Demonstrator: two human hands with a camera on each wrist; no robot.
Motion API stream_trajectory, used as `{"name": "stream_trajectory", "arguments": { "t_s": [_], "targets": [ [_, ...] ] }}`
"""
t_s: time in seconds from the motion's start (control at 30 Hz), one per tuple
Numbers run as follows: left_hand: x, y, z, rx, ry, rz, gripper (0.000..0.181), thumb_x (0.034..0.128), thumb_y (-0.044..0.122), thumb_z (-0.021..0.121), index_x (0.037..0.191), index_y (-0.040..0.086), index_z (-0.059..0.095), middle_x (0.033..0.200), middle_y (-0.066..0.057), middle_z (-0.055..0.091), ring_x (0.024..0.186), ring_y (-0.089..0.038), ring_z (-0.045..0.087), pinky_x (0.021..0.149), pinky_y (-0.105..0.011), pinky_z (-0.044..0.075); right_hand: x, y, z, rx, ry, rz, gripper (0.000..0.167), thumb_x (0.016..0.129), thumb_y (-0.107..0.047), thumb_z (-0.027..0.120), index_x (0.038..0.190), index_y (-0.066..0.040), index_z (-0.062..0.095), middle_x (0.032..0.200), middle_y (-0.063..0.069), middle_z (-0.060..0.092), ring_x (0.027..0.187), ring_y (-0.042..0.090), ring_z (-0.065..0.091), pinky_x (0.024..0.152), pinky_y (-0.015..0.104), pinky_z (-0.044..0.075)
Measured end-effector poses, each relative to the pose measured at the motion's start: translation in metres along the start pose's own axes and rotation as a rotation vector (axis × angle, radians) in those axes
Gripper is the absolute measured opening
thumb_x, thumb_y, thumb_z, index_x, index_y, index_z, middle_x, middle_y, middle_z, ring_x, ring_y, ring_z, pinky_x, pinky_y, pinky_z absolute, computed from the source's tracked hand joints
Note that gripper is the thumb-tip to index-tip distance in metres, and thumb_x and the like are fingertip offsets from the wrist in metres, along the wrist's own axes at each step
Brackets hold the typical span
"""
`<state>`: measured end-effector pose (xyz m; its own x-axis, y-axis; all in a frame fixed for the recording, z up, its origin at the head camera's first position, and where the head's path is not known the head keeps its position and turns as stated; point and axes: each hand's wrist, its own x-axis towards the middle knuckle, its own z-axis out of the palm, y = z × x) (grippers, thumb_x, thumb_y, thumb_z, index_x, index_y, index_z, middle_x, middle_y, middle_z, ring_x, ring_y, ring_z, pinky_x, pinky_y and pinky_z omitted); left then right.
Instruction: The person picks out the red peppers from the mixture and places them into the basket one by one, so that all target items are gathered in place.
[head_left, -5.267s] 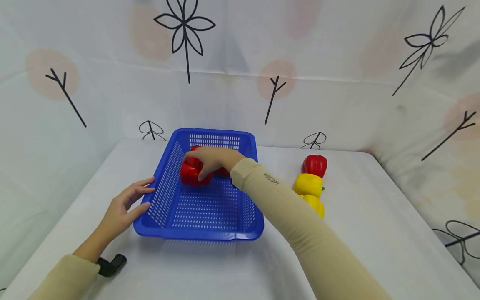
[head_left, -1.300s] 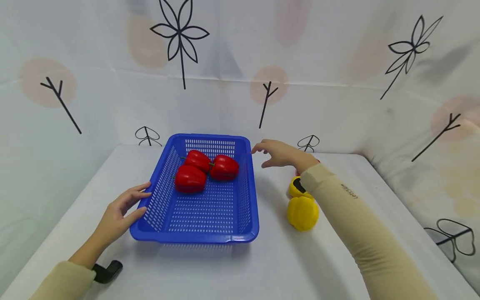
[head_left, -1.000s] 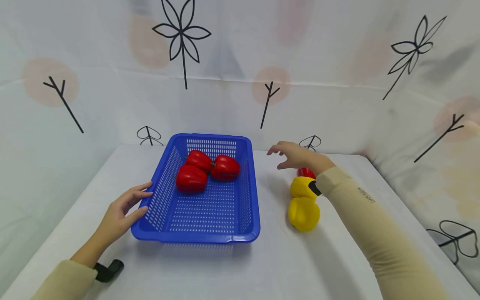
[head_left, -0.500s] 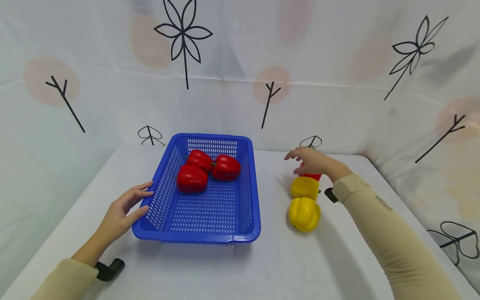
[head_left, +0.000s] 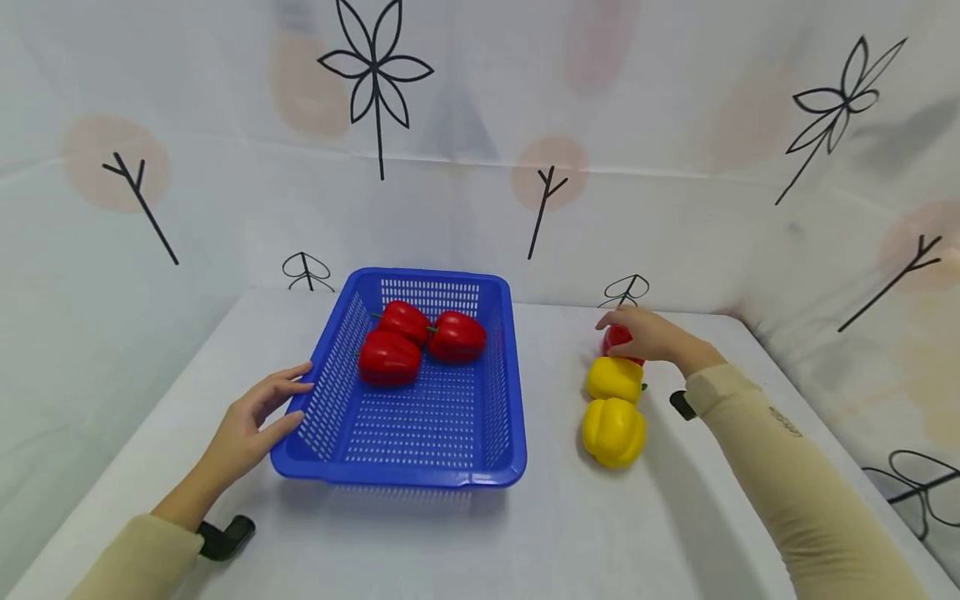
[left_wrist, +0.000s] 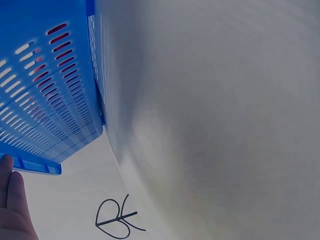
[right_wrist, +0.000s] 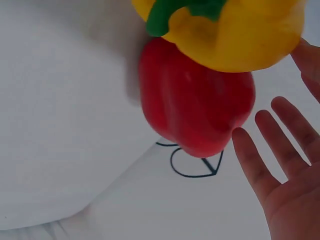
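My left hand point(head_left: 247, 425) rests with relaxed fingers against the left rim of a blue plastic basket point(head_left: 408, 477). Inside the basket, towards its back, lie a red bell pepper point(head_left: 389, 358), a second red bell pepper point(head_left: 459, 337) and a third behind them. At the table's back right, my right hand point(head_left: 651, 335) is over another red bell pepper point(right_wrist: 195, 100). Its fingers look spread and fairly straight beside that pepper in the right wrist view; firm contact cannot be made out. In the head view the hand covers part of the pepper.
A yellow bell pepper point(head_left: 615, 379) lies directly in front of the red one on the table, and another yellow bell pepper point(head_left: 613, 432) sits nearer. The white table point(head_left: 555, 533) is backed by a patterned cloth point(head_left: 480, 208).
Three red peppers now lie in the basket, released by my right hand. That hand has since moved right, away from the basket, and down over the red pepper on the table. The left hand stays put.
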<state>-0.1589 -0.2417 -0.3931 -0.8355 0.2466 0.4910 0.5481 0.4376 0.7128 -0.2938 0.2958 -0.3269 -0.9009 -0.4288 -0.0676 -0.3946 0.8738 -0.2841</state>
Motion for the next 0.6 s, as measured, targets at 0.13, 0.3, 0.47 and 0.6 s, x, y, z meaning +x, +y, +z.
{"name": "stream_trajectory", "arguments": {
  "t_s": [0.13, 0.3, 0.47, 0.6],
  "targets": [
    [0.000, 0.001, 0.001, -0.002, 0.001, 0.009, 0.032, 0.0841, -0.005, 0.062, 0.115, 0.002, 0.058, 0.136, -0.017, 0.045, 0.124, 0.003, 0.037, 0.095, -0.010, 0.032, 0.000, 0.006, -0.002, -0.032, 0.022, 0.013, 0.035, 0.083, -0.012, 0.068, 0.116, -0.004, 0.060, 0.118, 0.022, 0.051, 0.104, 0.038, 0.047, 0.083, 0.051, 0.049],
    [-0.001, 0.000, 0.000, -0.007, 0.009, 0.011, 0.032, 0.0835, -0.006, 0.062, 0.114, 0.001, 0.058, 0.136, -0.018, 0.046, 0.124, 0.002, 0.038, 0.095, -0.010, 0.032, 0.003, 0.016, 0.001, -0.063, 0.054, 0.060, 0.038, 0.082, -0.016, 0.070, 0.114, 0.000, 0.059, 0.114, 0.023, 0.051, 0.103, 0.040, 0.046, 0.082, 0.052, 0.049],
    [0.001, -0.003, 0.002, -0.017, 0.003, 0.012, 0.032, 0.0841, -0.006, 0.061, 0.116, 0.002, 0.058, 0.136, -0.016, 0.046, 0.125, 0.001, 0.038, 0.095, -0.011, 0.032, 0.003, 0.026, 0.005, -0.074, 0.077, 0.106, 0.036, 0.084, -0.019, 0.068, 0.111, 0.001, 0.057, 0.110, 0.024, 0.051, 0.098, 0.039, 0.047, 0.082, 0.052, 0.049],
    [0.000, -0.004, 0.002, -0.013, 0.005, 0.002, 0.032, 0.0845, -0.005, 0.061, 0.116, 0.002, 0.058, 0.137, -0.015, 0.045, 0.125, 0.001, 0.037, 0.095, -0.010, 0.031, 0.006, 0.027, 0.007, -0.044, 0.071, 0.117, 0.036, 0.082, -0.015, 0.070, 0.112, 0.000, 0.056, 0.113, 0.024, 0.050, 0.099, 0.040, 0.047, 0.079, 0.052, 0.050]
  ]
}}
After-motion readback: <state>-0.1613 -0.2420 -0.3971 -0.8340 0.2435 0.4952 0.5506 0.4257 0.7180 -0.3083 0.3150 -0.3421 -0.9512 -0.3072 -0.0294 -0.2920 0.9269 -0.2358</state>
